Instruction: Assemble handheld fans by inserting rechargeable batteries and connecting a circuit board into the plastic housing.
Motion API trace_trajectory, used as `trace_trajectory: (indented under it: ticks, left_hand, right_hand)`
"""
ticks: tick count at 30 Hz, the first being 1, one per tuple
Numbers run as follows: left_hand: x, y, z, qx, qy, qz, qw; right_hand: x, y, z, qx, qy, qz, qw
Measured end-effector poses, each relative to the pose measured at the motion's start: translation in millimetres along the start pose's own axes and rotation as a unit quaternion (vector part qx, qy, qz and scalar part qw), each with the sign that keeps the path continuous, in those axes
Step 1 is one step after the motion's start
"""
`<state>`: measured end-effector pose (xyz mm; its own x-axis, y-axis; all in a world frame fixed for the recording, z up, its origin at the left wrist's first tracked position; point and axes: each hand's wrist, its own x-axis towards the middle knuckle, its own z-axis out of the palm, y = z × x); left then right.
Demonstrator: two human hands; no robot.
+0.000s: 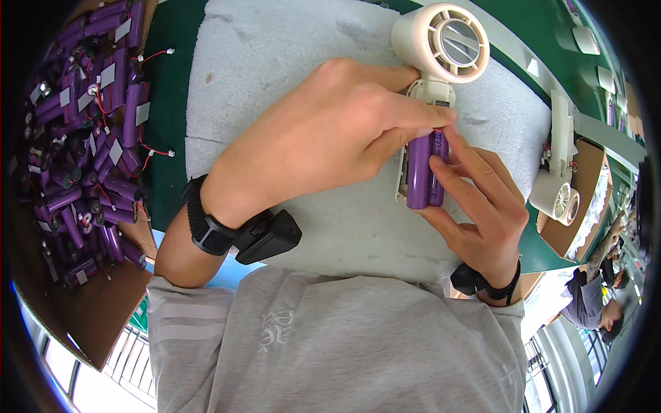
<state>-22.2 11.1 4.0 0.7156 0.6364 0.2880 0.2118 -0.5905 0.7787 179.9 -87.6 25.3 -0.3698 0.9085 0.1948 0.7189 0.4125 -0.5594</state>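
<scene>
A cream handheld fan lies with its round head pointing away from me and its handle uncovered. A purple battery pack of two cells lies along the open handle. My left hand reaches over from the left; its thumb and forefinger are pinched at the battery pack's far end, another finger touching the fan's neck. Whatever is between those fingertips is hidden. From the right, my right hand is closed around the battery pack, fingers on its top and side, thumb near its lower end.
A white foam pad lies under the work on a green table. At the left, a cardboard box is heaped with purple battery packs with wires. At the right are another fan and a cardboard box. Another person sits farther right.
</scene>
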Motion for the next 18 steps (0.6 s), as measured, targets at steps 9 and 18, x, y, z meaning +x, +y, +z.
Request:
trace_trajectory:
  ticks: [9, 18]
  left_hand:
    - [0, -2, 0, 0.008, 0.015, 0.012, 1.0]
    - [-1, -3, 0, -0.021, -0.006, -0.03, 0.999]
  right_hand:
    - [0, -3, 6, -0.025, 0.028, -0.005, 0.999]
    - [1, -1, 8, 0.023, 0.027, 0.021, 0.999]
